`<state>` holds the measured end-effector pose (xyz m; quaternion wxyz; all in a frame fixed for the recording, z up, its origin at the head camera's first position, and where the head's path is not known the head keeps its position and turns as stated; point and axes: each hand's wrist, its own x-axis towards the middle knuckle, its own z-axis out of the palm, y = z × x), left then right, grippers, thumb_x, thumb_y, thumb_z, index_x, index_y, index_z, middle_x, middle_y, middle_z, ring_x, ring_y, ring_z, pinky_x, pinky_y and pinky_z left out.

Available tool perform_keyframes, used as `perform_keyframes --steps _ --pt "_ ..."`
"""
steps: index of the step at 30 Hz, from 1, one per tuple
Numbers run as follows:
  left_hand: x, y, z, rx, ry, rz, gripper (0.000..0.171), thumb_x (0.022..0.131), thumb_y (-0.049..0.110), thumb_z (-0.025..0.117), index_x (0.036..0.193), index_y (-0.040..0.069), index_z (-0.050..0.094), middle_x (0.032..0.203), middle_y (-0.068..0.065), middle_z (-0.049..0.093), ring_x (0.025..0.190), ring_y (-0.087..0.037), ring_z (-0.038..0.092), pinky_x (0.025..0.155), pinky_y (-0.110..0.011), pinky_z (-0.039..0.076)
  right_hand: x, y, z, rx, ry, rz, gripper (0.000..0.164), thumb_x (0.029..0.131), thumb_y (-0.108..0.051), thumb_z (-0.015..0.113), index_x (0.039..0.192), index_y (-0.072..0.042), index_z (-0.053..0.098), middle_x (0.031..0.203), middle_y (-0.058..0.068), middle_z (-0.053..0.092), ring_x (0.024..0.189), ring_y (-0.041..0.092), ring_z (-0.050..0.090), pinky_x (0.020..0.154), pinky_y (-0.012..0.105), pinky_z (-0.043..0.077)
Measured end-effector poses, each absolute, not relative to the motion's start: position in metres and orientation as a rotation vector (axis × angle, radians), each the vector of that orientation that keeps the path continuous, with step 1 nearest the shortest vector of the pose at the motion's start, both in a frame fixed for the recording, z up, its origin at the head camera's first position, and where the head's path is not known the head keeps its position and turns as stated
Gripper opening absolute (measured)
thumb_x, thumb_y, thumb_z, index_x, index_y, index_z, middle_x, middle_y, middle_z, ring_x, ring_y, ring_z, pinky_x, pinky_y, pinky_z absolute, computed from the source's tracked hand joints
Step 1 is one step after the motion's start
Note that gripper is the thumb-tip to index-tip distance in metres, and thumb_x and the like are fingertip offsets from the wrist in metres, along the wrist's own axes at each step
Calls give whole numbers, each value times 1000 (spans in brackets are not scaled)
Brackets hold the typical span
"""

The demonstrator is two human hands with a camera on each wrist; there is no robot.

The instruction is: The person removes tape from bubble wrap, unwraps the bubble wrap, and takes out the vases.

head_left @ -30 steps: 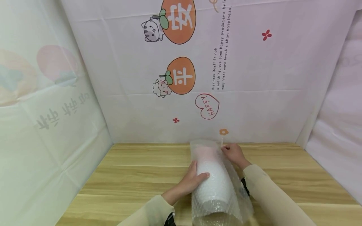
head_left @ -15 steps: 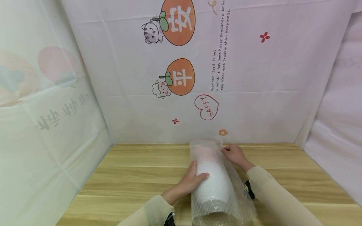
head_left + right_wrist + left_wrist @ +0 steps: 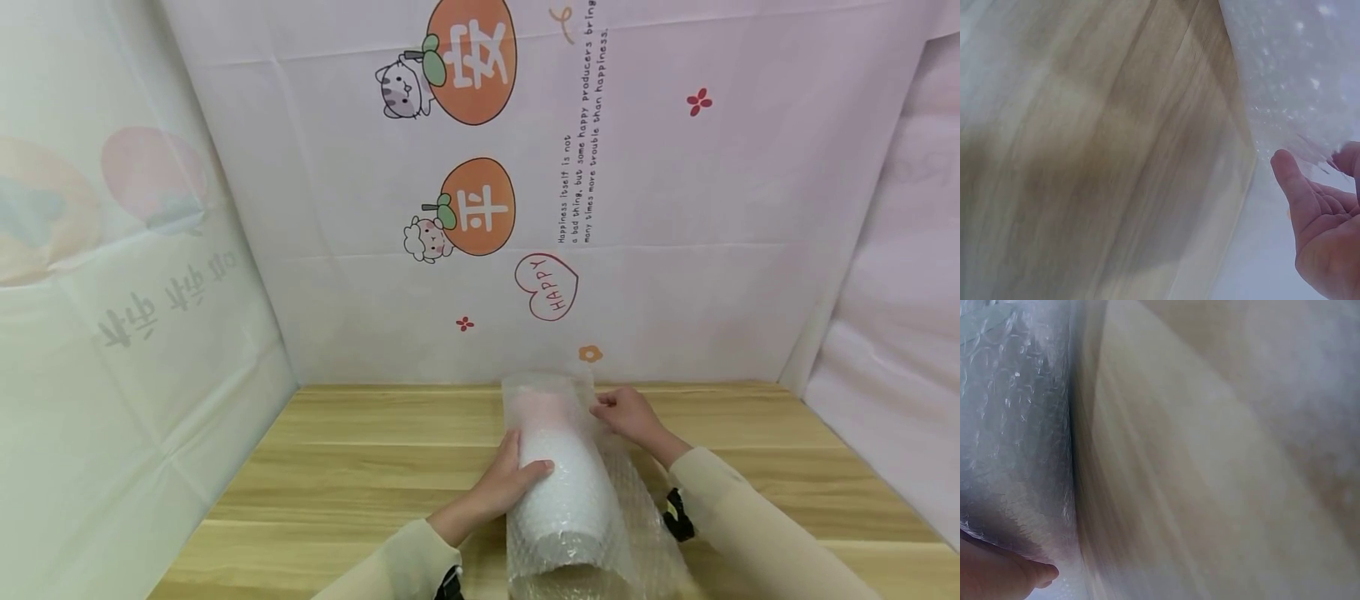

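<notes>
A white, vase-shaped object (image 3: 572, 492) with a pink far end lies on the table, covered by clear bubble wrap (image 3: 651, 542). My left hand (image 3: 498, 483) holds its left side, thumb over the top; the other fingers are mostly hidden. In the left wrist view, part of that hand (image 3: 1004, 575) touches the wrap low at the left. At the far right corner, my right hand (image 3: 630, 414) pinches the wrap's edge. The right wrist view shows the thumb and a finger of this hand (image 3: 1325, 231) at the film's rim.
The wood-grain table (image 3: 360, 467) extends to both sides. A white printed cloth (image 3: 360, 317) hangs close behind the wrap's far edge, and more cloth (image 3: 892, 333) closes off the sides. A loose flap of wrap lies under the right forearm's side.
My right hand has shifted slightly right and nearer, drawing the wrap's edge with it. The loose flap spreads further right. My left hand keeps its hold on the object.
</notes>
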<state>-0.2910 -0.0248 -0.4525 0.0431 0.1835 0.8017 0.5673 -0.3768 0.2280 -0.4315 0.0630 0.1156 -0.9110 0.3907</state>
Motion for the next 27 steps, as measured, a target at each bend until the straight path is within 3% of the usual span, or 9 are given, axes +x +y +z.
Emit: perform_keyframes --steps 3,8,12,19,23,27 --pt "-291 -25 -454 565 2451 1738 93 88 37 60 150 -12 11 156 -30 9 143 -40 11 114 -53 13 -373 229 -431 356 -2772 1173 40 90 -8 65 119 19 58 95 25 69 56 20 61 62 34 53" --pt "-292 -24 -454 568 2447 1752 93 88 37 60 150 -12 11 155 -30 11 143 -40 12 113 -53 14 -369 230 -432 393 -2779 1216 45 86 -4 68 122 20 55 91 23 70 61 23 65 59 33 53" --pt "-293 -24 -453 547 2460 1727 94 88 39 60 150 -11 11 156 -30 10 143 -40 11 114 -53 13 -367 233 -436 404 -2784 1278 50 85 -1 68 126 22 50 97 26 68 73 25 69 64 36 57" --pt "-294 -25 -454 526 2462 1699 95 89 43 58 150 -11 10 156 -30 7 144 -40 8 114 -53 11 -366 239 -442 464 -2773 1272 56 82 5 68 130 22 45 77 10 65 67 18 65 60 32 56" --pt "-294 -26 -455 524 2464 1699 95 89 44 59 150 -11 10 156 -30 7 144 -40 8 114 -53 11 -363 240 -444 439 -2791 1247 65 81 4 69 134 23 37 85 11 68 67 16 63 59 31 54" --pt "-295 -26 -456 523 2459 1699 96 89 44 58 151 -11 10 157 -29 7 144 -40 8 114 -53 11 -361 243 -446 408 -2795 1173 65 79 3 71 131 25 39 91 17 68 72 18 64 62 33 54"
